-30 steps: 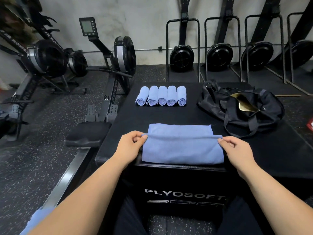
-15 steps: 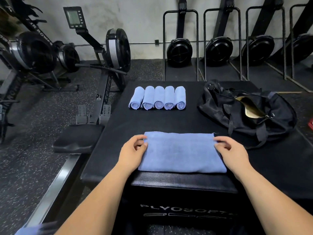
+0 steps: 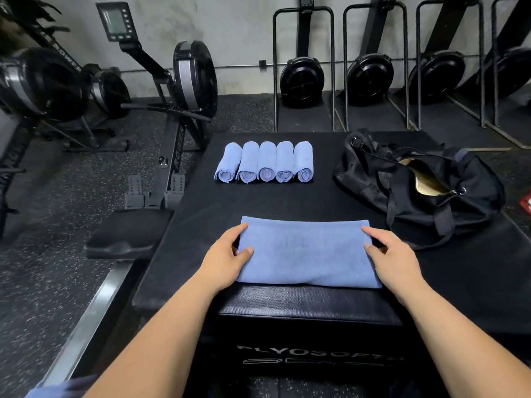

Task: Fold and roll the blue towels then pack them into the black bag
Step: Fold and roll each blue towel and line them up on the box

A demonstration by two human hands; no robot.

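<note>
On the box [image 3: 310,307], towel [image 3: 307,251] now folded flat (pinched up before), left hand [image 3: 227,259], right hand [image 3: 393,254] spread on its ends

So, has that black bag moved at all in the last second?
No. The black bag still sits right of the five rolled towels, same gap, on the black platform.

The left hand [image 3: 227,259] and right hand [image 3: 395,255] cover the ends of the folded towel [image 3: 307,254]; whether any fingers tuck beneath is hidden. Far right of the towel, a red thing [image 3: 526,203] is cut off; below the towel, the box lettering [image 3: 316,353] is blurred
</note>
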